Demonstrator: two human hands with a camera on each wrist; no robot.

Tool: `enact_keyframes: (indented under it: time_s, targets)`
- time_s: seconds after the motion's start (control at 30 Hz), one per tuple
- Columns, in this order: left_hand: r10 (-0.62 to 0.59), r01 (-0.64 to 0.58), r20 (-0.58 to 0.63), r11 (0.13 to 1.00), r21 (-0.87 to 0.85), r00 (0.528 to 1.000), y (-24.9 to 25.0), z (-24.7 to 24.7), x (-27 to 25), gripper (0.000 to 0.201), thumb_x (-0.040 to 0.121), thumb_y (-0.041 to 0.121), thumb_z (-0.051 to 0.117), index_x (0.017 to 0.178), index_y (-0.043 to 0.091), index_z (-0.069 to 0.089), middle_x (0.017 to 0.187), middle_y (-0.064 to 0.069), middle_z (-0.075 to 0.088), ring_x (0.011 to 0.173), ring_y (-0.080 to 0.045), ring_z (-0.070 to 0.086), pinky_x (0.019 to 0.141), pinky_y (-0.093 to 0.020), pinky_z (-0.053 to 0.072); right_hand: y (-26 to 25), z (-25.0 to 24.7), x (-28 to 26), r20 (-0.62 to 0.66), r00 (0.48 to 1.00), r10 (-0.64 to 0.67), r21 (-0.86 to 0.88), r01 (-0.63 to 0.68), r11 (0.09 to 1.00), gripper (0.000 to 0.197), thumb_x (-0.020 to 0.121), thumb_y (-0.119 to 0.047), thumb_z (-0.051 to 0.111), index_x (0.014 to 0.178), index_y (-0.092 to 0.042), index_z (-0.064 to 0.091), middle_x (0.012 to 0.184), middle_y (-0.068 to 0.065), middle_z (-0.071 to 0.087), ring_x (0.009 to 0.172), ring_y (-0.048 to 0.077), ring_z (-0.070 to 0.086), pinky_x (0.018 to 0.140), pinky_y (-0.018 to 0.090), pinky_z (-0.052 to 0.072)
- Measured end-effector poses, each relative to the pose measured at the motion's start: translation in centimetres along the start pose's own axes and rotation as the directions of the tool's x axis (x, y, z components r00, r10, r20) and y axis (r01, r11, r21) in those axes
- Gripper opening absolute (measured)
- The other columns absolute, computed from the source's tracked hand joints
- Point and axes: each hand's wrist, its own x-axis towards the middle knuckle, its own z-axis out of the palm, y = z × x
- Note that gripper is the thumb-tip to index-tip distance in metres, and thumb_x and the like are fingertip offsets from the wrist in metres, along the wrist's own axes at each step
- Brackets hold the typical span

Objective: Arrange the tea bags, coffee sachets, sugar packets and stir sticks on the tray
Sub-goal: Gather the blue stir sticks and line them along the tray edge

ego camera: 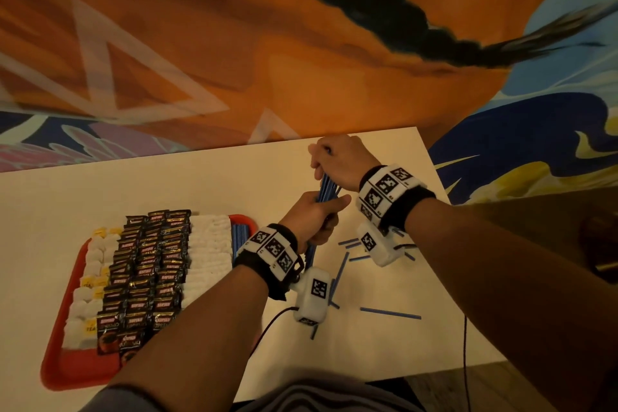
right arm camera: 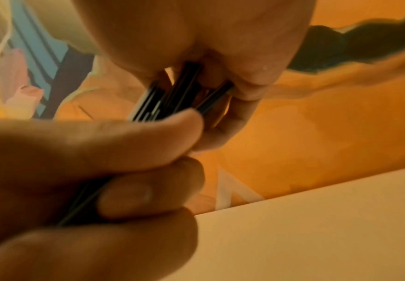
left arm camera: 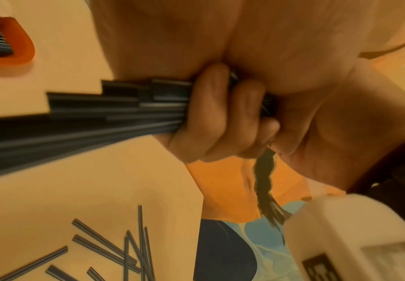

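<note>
Both forearms enter from the lower edge of the head view, each wrist wearing a black band with white marker blocks. Left hand [ego camera: 309, 214] grips the lower part of a bundle of thin blue plastic stir sticks [ego camera: 326, 189], its fingers [left arm camera: 211, 114] curled round the bundle. Right hand [ego camera: 341, 160] grips the upper part of the same bundle, fingers [right arm camera: 220, 121] closed round the stick ends, directly above the left hand; the bundle stands steeply tilted over the cream-white counter [ego camera: 167, 187].

Loose blue stir sticks [ego camera: 389, 312] lie scattered flat on the counter beneath and to the right of the hands, some crossing one another; several are partly hidden by the wrist cameras.

Red rectangular plastic tray [ego camera: 67, 368] lies on the counter to the left of the hands. Contents in rows, from left to right:
- white tea bags with yellow tags [ego camera: 90, 278] along the left side;
- black coffee sachets with red lettering [ego camera: 147, 271] in overlapping columns at the centre;
- white sugar packets [ego camera: 210, 244] in a stacked column to their right;
- a row of blue stir sticks [ego camera: 240, 237] at the tray's right edge, partly covered by the left wrist.

Beyond the counter's far edge, a wall painted in orange, blue and black [ego camera: 234, 43].
</note>
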Motion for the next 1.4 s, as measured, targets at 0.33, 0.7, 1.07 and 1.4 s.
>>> enact_keyframes:
  time_s: [0.33,0.7,1.07,1.4]
  targets:
    - [0.151,-0.184,-0.202,0.971,-0.151,0.968,3.5,-1.5,-1.1,0.043,0.101,0.028,0.057,0.066,0.019,0.034,0.049,0.002,0.025,0.041,-0.016,0.02,0.042,-0.024,0.021,0.7,0.5,-2.0,-0.176,0.959,0.223,0.416,-0.133,0.9,0.039,0.098,-0.055,0.039,0.116,-0.025,0.057,0.12,0.002,0.061,0.106,0.022,0.061,0.097,0.047,0.05]
    - [0.31,-0.374,-0.3,0.909,-0.185,0.902,7.3,-1.9,-2.6,0.039,0.101,0.025,0.057,0.069,0.017,0.037,0.048,0.002,0.026,0.04,-0.015,0.025,0.041,-0.023,0.026,-0.7,5.1,-7.3,0.554,0.724,0.411,0.66,-0.683,0.314,0.067,0.097,-0.061,0.036,0.104,-0.001,0.063,0.094,0.014,0.063,0.075,0.027,0.062,0.057,0.028,0.052]
    - [0.339,-0.391,-0.25,0.898,-0.201,0.907,7.8,-2.1,-4.1,0.044,0.101,0.036,0.055,0.067,0.018,0.034,0.052,0.001,0.028,0.042,-0.013,0.027,0.041,-0.024,0.026,-1.1,5.9,-8.1,0.407,0.869,0.279,0.702,-0.494,0.513,0.051,0.099,-0.05,0.041,0.093,-0.009,0.07,0.095,0.009,0.068,0.08,0.022,0.062,0.069,0.033,0.052]
    - [0.243,-0.337,-0.257,0.831,-0.442,0.935,8.4,-3.7,-4.5,0.045,0.101,0.039,0.054,0.064,0.02,0.037,0.051,0.005,0.028,0.043,-0.011,0.032,0.043,-0.023,0.032,-2.8,5.2,-8.2,0.188,0.98,0.06,0.49,-0.146,0.859,0.033,0.105,-0.028,0.033,0.086,-0.013,0.056,0.057,-0.004,0.033,0.045,0.007,0.027,0.044,0.022,0.026]
